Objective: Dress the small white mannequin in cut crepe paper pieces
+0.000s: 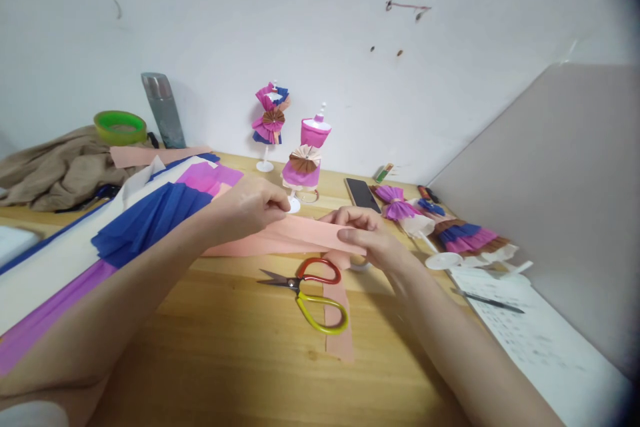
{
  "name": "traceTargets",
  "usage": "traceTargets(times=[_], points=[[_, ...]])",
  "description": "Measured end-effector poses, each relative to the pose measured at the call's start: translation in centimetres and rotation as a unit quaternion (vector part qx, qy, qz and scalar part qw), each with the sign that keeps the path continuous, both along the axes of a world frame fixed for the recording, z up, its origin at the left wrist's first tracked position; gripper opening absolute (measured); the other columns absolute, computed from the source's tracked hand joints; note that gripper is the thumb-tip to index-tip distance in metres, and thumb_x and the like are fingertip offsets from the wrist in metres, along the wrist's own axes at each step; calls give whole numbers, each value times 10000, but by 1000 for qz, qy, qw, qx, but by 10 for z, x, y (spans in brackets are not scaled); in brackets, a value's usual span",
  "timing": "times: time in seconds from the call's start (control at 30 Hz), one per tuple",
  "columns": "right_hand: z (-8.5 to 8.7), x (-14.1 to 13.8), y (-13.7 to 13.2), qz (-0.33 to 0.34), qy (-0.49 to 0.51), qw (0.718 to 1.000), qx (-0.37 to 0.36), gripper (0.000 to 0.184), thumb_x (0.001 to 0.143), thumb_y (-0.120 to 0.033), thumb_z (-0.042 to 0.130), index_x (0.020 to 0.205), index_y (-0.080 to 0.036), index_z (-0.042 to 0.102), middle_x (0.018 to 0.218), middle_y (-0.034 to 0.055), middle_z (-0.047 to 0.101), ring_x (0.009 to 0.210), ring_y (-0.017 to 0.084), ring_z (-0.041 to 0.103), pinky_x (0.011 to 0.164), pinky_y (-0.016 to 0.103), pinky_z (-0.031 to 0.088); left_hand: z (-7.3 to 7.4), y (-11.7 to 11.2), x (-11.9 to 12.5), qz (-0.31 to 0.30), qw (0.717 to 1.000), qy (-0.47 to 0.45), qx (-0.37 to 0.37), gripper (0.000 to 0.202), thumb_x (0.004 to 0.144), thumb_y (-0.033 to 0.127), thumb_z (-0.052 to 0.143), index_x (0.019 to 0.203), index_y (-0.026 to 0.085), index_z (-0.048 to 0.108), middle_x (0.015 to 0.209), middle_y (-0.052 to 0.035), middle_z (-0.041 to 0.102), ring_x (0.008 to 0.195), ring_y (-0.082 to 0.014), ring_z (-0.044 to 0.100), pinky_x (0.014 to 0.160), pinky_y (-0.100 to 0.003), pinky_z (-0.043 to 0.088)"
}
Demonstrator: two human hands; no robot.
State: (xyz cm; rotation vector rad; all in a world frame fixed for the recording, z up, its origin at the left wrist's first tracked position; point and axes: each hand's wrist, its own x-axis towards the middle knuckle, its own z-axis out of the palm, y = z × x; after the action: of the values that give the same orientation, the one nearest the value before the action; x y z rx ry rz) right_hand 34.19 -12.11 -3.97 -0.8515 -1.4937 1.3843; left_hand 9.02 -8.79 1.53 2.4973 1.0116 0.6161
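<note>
Both hands hold a long strip of salmon-pink crepe paper [300,235] above a wooden table [225,347]. My left hand [250,203] pinches the strip's upper edge near its middle. My right hand [367,237] grips the strip's right end, thumb on top. Just below the strip lie scissors [313,290] with one red and one yellow handle, resting partly on a second pink strip [337,323] that runs toward me.
Folded blue, purple and white crepe sheets [145,220] lie at left, with a brown cloth [60,170], green tape roll [120,127] and grey flask [163,110] behind. Two small mannequins in paper dresses [305,153], a phone [363,195], more paper dresses [460,235], pen and printed sheet [530,333] sit right.
</note>
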Motion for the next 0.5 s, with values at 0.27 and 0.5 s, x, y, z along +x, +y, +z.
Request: traceTargets(times=[0.27,0.5], points=[[-5,22,12,-103,-159,979,75,282,692,-430,808,689,-170,699,606,3,636,555,118,527,532,249,400,0,-31,13,-12,974,125,189,179,832,92,520,680,158,587,627,-3,588,593,-125,501,536,-258,309],[-4,9,7,-111,-125,970,177,199,768,-394,758,761,-197,730,850,72,740,815,203,680,734,337,535,-15,-69,31,-168,923,182,294,179,725,-1,542,697,175,564,666,-33,608,570,-158,534,430,-270,298]])
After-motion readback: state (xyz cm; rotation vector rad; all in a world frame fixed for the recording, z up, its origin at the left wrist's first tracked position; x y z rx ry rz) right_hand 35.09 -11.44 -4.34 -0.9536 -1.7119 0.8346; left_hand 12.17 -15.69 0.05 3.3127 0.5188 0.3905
